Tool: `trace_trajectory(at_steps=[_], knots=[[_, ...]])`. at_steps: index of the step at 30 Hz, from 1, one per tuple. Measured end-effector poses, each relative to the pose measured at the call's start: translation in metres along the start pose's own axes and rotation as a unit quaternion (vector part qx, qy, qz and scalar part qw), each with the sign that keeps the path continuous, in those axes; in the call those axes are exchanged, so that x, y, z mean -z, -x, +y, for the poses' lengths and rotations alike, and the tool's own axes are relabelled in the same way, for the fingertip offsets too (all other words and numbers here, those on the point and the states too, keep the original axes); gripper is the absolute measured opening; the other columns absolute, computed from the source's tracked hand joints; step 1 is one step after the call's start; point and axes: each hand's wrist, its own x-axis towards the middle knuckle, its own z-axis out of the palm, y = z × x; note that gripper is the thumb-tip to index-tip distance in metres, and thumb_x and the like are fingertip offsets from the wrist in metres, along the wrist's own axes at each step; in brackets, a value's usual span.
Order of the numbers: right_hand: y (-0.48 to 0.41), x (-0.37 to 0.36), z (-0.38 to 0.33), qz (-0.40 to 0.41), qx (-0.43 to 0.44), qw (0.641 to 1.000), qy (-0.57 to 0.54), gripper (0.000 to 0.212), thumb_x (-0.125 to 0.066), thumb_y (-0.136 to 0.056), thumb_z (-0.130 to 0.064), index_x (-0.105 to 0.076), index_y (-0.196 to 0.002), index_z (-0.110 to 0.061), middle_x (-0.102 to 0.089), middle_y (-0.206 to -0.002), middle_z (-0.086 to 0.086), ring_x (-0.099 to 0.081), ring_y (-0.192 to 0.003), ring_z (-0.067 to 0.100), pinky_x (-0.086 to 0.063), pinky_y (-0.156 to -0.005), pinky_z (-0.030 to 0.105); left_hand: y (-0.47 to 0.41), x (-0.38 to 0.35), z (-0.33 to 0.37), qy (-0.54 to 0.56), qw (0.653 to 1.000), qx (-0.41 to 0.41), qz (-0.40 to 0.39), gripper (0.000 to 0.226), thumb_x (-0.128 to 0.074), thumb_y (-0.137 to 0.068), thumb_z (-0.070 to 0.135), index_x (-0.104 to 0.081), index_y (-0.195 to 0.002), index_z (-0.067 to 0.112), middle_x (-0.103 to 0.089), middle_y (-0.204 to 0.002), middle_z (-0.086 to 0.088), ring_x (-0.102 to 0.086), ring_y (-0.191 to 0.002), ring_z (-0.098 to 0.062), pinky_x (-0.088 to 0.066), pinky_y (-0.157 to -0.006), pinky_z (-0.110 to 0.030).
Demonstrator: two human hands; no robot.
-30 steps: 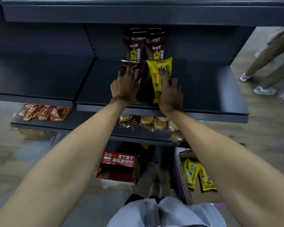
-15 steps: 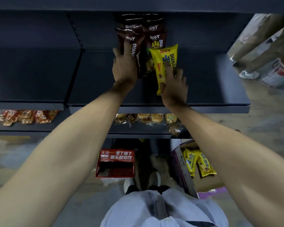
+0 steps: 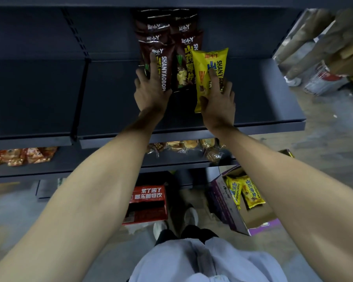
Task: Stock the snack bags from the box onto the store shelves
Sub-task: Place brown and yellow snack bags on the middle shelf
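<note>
Several dark brown snack bags (image 3: pixel 189 49) stand in two rows at the back of the dark shelf (image 3: pixel 263 94). My left hand (image 3: pixel 151 88) presses flat with straight fingers on the front brown bag (image 3: pixel 165 58) of the left row. My right hand (image 3: pixel 217 98) holds a yellow snack bag (image 3: pixel 204 64) upright against the right brown row, thumb and fingers round its lower part. On the floor at lower right an open cardboard box (image 3: pixel 226 204) holds more yellow bags (image 3: pixel 246 192).
The shelf below carries clear-wrapped pastries (image 3: pixel 183 145) and red packets (image 3: pixel 18 155) at the left. A red carton (image 3: pixel 147 202) sits on the floor by my feet. Another person's legs (image 3: pixel 318 43) and boxes stand at the right end of the aisle.
Both hands have stayed on the bags, and the yellow bag sits a little further back against the brown row. The view has tilted down slightly.
</note>
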Motion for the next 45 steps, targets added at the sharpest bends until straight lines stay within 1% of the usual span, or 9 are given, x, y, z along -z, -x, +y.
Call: trace_trajectory(at_steps=[7,13,19,27,32,35,40,43,45], knots=[[0.004,0.006,-0.006,0.008,-0.022,0.999,-0.031,0.072,-0.055,-0.095,-0.020,-0.016,-0.155,-0.034,-0.032,-0.143,0.016,-0.041,-0.124,0.041,-0.043,-0.093,0.054,0.002,-0.010,-0.001,0.036,0.999,0.013,0.031,0.104,-0.078,-0.076,0.034,-0.010,-0.155,0.037,-0.037,-0.131,-0.017,-0.045,-0.114,-0.035,-0.051,-0.080,-0.045],[0.022,0.013,-0.003,-0.016,-0.029,0.999,-0.037,0.072,-0.055,-0.095,-0.021,-0.016,-0.154,-0.034,-0.031,-0.143,0.015,-0.042,-0.123,0.041,-0.043,-0.095,0.056,0.003,-0.006,0.001,0.076,0.993,0.039,0.084,0.100,-0.077,-0.078,0.034,-0.014,-0.155,0.031,-0.036,-0.133,-0.014,-0.044,-0.115,-0.032,-0.052,-0.074,-0.043],[0.038,0.013,0.001,-0.014,-0.028,0.999,-0.026,0.073,-0.057,-0.095,-0.020,-0.017,-0.153,-0.037,-0.034,-0.141,0.013,-0.045,-0.120,0.038,-0.047,-0.093,0.056,0.003,-0.016,-0.002,0.049,0.996,0.058,0.054,0.099,-0.076,-0.078,0.035,-0.012,-0.154,0.033,-0.033,-0.138,-0.015,-0.041,-0.119,-0.033,-0.049,-0.073,-0.039],[0.058,0.010,-0.001,-0.007,-0.015,1.000,-0.018,0.075,-0.060,-0.093,-0.017,-0.018,-0.153,-0.036,-0.035,-0.140,0.013,-0.046,-0.119,0.039,-0.047,-0.095,0.054,0.014,-0.004,-0.003,0.095,0.992,0.052,0.061,0.108,-0.081,-0.073,0.036,-0.008,-0.154,0.037,-0.032,-0.135,-0.011,-0.042,-0.117,-0.030,-0.050,-0.072,-0.041],[0.066,0.023,-0.001,-0.019,-0.003,1.000,-0.014,0.079,-0.059,-0.095,-0.015,-0.012,-0.152,-0.040,-0.030,-0.147,0.015,-0.041,-0.128,0.040,-0.044,-0.100,0.054,0.030,0.013,0.006,0.073,0.995,0.045,0.049,0.095,-0.077,-0.076,0.037,-0.019,-0.151,0.031,-0.031,-0.140,-0.013,-0.041,-0.121,-0.032,-0.050,-0.074,-0.044],[0.072,0.037,0.000,-0.014,0.020,1.000,-0.018,0.080,-0.060,-0.094,-0.014,-0.012,-0.152,-0.039,-0.031,-0.146,0.014,-0.042,-0.125,0.040,-0.046,-0.095,0.055,0.046,0.028,0.010,0.060,0.996,0.046,0.051,0.085,-0.076,-0.077,0.038,-0.027,-0.146,0.027,-0.034,-0.138,-0.012,-0.043,-0.122,-0.032,-0.050,-0.076,-0.046],[0.087,0.068,0.007,-0.002,0.073,0.997,-0.030,0.073,-0.058,-0.094,-0.018,-0.018,-0.153,-0.034,-0.034,-0.143,0.015,-0.045,-0.118,0.040,-0.050,-0.086,0.054,0.078,0.058,0.024,0.023,0.999,0.034,0.031,0.064,-0.070,-0.083,0.037,-0.041,-0.137,0.020,-0.050,-0.127,-0.010,-0.055,-0.111,-0.034,-0.049,-0.080,-0.047],[0.101,0.085,0.010,0.001,0.089,0.995,-0.045,0.074,-0.062,-0.092,-0.017,-0.021,-0.152,-0.031,-0.037,-0.140,0.016,-0.047,-0.113,0.038,-0.051,-0.082,0.051,0.099,0.073,0.032,-0.008,1.000,-0.015,-0.021,0.039,-0.064,-0.085,0.035,-0.058,-0.122,0.024,-0.064,-0.113,-0.011,-0.061,-0.103,-0.036,-0.048,-0.077,-0.041],[0.111,0.095,0.012,0.009,0.103,0.993,-0.053,0.073,-0.063,-0.091,-0.017,-0.024,-0.151,-0.030,-0.039,-0.137,0.015,-0.049,-0.108,0.036,-0.050,-0.081,0.050,0.115,0.083,0.038,-0.027,0.999,-0.034,-0.027,0.033,-0.062,-0.084,0.034,-0.063,-0.115,0.024,-0.066,-0.108,-0.013,-0.062,-0.100,-0.037,-0.047,-0.075,-0.038]])
